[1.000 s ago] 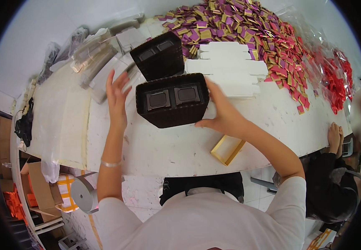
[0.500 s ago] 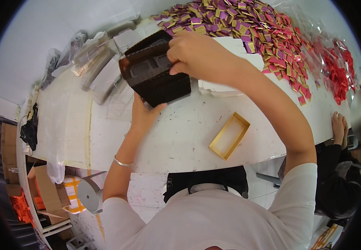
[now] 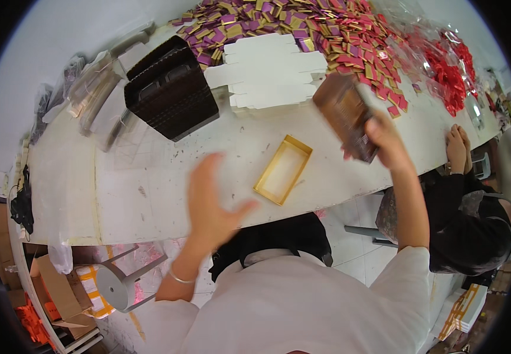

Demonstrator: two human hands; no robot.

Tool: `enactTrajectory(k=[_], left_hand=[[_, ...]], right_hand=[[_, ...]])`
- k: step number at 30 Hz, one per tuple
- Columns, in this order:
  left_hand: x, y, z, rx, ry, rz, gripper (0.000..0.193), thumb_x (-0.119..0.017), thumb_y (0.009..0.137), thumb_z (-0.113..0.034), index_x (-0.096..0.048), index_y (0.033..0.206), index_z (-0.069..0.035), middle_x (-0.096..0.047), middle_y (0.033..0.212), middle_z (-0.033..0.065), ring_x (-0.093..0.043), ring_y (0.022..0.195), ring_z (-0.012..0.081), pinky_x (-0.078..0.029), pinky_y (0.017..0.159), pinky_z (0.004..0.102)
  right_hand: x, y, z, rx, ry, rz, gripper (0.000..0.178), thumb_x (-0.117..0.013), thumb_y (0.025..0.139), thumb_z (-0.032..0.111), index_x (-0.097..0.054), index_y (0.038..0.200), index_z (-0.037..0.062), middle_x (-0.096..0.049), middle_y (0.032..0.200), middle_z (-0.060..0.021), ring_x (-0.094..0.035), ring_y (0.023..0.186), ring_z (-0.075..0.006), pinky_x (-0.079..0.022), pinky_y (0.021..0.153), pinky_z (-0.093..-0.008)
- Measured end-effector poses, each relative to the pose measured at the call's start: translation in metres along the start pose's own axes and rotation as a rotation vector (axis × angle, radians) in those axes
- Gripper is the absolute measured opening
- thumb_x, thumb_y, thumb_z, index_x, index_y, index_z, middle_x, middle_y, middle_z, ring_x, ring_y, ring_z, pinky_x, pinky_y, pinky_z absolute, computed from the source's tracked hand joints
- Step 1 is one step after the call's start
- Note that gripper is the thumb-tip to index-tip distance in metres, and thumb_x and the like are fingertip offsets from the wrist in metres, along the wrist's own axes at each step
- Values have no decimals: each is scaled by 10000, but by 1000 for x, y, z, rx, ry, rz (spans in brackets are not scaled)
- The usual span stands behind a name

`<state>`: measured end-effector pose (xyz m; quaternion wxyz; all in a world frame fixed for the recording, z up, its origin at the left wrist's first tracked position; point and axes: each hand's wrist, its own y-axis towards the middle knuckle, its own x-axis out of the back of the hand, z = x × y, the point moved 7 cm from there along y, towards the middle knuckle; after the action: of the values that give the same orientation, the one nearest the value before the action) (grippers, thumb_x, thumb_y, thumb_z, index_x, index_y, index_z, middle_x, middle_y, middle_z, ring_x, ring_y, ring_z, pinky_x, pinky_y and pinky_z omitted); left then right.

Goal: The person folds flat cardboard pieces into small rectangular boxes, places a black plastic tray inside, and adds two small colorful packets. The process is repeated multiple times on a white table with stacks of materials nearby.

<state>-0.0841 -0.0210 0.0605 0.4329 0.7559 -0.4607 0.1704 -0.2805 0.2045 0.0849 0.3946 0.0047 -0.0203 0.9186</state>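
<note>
A dark brown plastic insert tray (image 3: 345, 112) is held up at the right by my right hand (image 3: 383, 141), its fingers wrapped round the lower end. Motion blurs the tray a little. My left hand (image 3: 207, 200) hangs over the near part of the table with nothing in it, thumb and fingers apart, also blurred. Between the hands lies an open gold rectangular box (image 3: 284, 170), slightly turned. A thick stack of similar dark trays (image 3: 172, 94) stands on the table at the far left of centre, apart from both hands.
White flat carton blanks (image 3: 273, 71) are piled behind the gold box. Beyond them spreads a heap of purple, red and gold wrapped pieces (image 3: 255, 23). Clear plastic sleeves (image 3: 99, 94) lie left, red packaging (image 3: 450, 76) right. A co-worker's hands (image 3: 458, 148) rest at the right edge.
My right hand has carried one tray away from the stack to the right. My left hand has let go of the stack, now standing on the table, and moved nearer. The whole view has shifted.
</note>
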Motion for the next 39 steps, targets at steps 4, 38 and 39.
enactTrajectory(k=[4, 38, 39], left_hand=[[-55, -11, -32, 80, 189, 145, 778, -778, 697, -216, -400, 1349, -26, -509, 1245, 164, -493, 1091, 338, -392, 919, 425], [-50, 43, 36, 8, -333, 775, 713, -736, 684, -6, -484, 1341, -121, -452, 1330, 77, -512, 1146, 282, -489, 892, 360], [-50, 43, 35, 0, -310, 791, 707, -733, 688, -10, -485, 1341, -121, -448, 1331, 80, -510, 1150, 281, -486, 897, 364]], right_hand=[[-14, -10, -15, -28, -253, 166, 503, -692, 849, 351, -547, 1213, 35, -643, 911, -61, -614, 792, -135, -525, 724, -289], [-102, -21, -21, 647, -934, 499, 378, -673, 726, 61, -627, 1098, 11, -499, 1119, -141, -603, 814, -227, -527, 682, -304], [-100, -21, -19, 720, -1039, 516, 368, -665, 732, 62, -626, 1093, 6, -505, 1106, -135, -597, 801, -218, -525, 676, -299]])
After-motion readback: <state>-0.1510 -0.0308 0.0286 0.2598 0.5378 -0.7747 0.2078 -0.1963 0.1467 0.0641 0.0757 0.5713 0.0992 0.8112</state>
